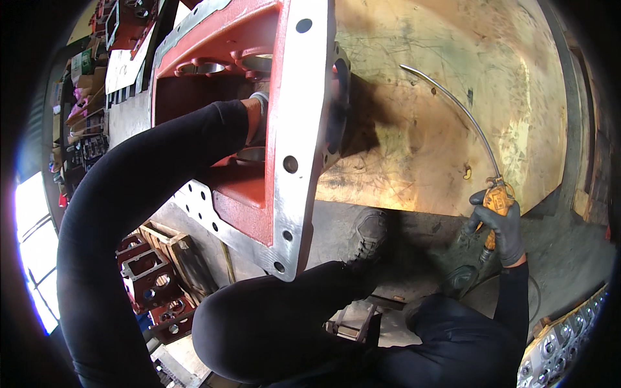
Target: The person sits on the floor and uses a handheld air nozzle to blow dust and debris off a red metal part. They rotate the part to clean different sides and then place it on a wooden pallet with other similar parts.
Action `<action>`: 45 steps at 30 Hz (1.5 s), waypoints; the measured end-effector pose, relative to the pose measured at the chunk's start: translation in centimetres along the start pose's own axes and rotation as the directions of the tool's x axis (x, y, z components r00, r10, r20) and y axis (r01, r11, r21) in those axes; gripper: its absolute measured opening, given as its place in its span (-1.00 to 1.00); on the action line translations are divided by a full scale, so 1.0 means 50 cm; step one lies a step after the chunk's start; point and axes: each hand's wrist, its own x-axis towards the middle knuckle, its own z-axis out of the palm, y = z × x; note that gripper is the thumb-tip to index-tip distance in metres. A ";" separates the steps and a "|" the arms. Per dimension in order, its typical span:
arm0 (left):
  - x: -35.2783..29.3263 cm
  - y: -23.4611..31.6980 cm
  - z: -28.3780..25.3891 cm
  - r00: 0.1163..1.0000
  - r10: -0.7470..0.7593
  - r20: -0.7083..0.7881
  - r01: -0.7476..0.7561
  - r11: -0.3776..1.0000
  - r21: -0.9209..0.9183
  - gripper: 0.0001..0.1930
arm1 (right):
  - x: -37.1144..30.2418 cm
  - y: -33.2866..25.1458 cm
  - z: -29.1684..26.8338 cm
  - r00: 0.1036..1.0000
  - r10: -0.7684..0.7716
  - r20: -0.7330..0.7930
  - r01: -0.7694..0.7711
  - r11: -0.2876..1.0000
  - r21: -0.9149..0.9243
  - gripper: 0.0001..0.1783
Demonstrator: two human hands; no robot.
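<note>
A large red-painted cast-metal housing [242, 220] with bare machined flange faces and bolt holes stands in front of me. My left arm reaches into its opening. Only the wrist and glove cuff of my left hand [257, 116] show; the fingers are hidden behind the flange. At the right, my gloved right hand [503, 226] is wrapped round a yellow air blow gun [497, 200]. From the gun a long, thin, curved metal nozzle tube [462, 107] arcs up and left over the wooden board, its tip apart from the housing. A hose fitting [484, 256] hangs below the grip.
A worn wooden board [414, 181] lies beyond and beside the housing. More red castings [152, 278] sit at lower left near a wooden crate [171, 242]. Shelves with small parts [87, 129] line the far left. Rows of round metal parts [559, 343] lie at lower right.
</note>
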 end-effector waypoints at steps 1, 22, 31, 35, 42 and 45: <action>0.003 -0.001 -0.001 1.000 -0.002 -0.001 0.002 1.000 0.000 -0.78 | 0.000 -0.002 0.000 1.000 0.009 0.003 -0.009 1.000 -0.005 -0.75; -0.140 -0.010 -0.062 0.958 0.210 -0.197 -0.229 0.970 -0.079 -0.87 | 0.007 0.011 -0.020 0.999 0.002 0.049 -0.003 1.000 0.027 -0.71; -0.327 -0.006 0.050 0.792 -0.006 -0.610 -0.244 0.913 -0.326 -0.78 | -0.001 0.000 -0.012 0.995 -0.042 0.092 0.037 0.998 0.058 -0.74; -0.333 0.020 0.140 0.553 0.138 -0.822 -0.463 0.871 -0.165 -0.70 | 0.000 0.003 -0.009 0.997 -0.050 0.063 0.049 0.999 0.015 -0.72; -0.319 -0.011 0.160 0.318 0.269 -0.909 -0.432 0.895 0.114 -0.72 | 0.010 0.017 -0.016 0.999 -0.036 0.035 0.035 0.999 0.040 -0.74; -0.320 -0.017 0.163 0.304 0.243 -0.921 -0.435 0.896 0.093 -0.73 | 0.014 0.024 -0.018 0.998 -0.044 0.035 0.043 0.998 0.045 -0.75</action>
